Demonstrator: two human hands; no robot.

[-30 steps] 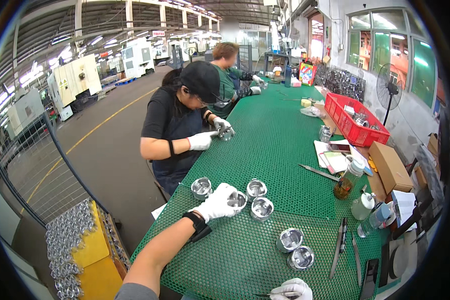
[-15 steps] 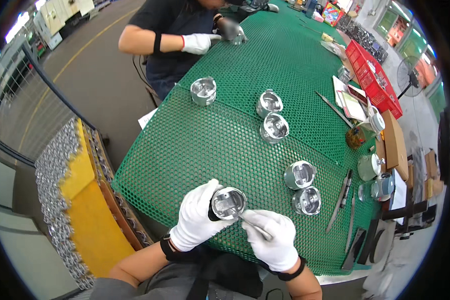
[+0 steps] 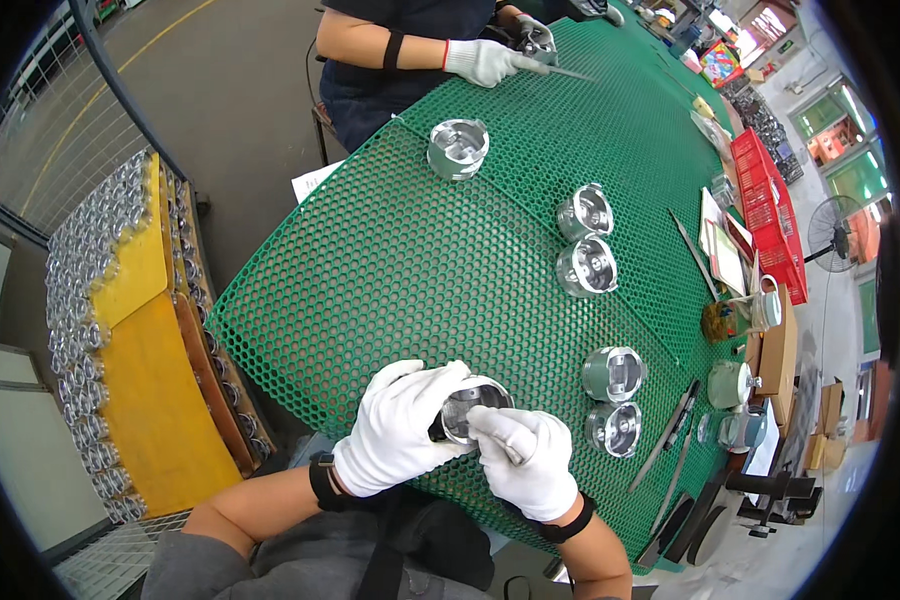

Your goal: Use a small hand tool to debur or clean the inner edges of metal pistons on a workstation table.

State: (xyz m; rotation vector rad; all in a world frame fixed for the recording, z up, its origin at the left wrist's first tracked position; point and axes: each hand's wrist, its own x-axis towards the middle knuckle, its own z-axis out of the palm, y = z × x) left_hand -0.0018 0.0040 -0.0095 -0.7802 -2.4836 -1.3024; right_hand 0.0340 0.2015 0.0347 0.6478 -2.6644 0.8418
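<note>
1. While the left hand [image 3: 395, 430] grips the metal cup [image 3: 459, 404] around its side, the right hand [image 3: 532, 465] curls at its rim — whether it holds anything, I cannot tell.
2. The metal cup is by the worktop's near edge [image 3: 300, 405].
3. It looks stiff, fairly weighty, perhaps slick — likely best held around the outer wall, clear of the rim.

Silvery metal cup [image 3: 460, 403], handheld, hollow side showing (partly hidden)
</note>
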